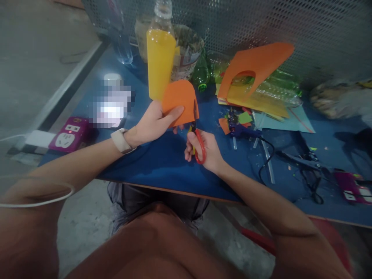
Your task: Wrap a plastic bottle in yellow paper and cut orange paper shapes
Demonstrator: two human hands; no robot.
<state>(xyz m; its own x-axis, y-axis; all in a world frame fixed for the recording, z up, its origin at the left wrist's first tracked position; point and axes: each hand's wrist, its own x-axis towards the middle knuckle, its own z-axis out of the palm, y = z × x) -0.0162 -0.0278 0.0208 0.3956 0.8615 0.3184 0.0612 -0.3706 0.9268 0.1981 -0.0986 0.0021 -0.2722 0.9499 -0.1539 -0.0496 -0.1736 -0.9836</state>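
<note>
My left hand (157, 121) is closed on a piece of orange paper (179, 100) with a rounded top, thumb across its front. In my right hand (207, 149) is a pair of scissors (200, 147) with red handles, my fingers through the loops. The dark blades point up and straddle the paper's right side, where a narrow strip stands apart from the rest. Just behind the paper stands a clear bottle (161, 62) with a yellow wrap around its body.
A larger orange sheet (261, 64) with a curved cutout leans over green bottles at the back right. A blue glue gun (244, 131) with its cord and paper scraps lie on the right. At left are a purple power strip (71, 133) and a blurred-out phone-like item (112, 104).
</note>
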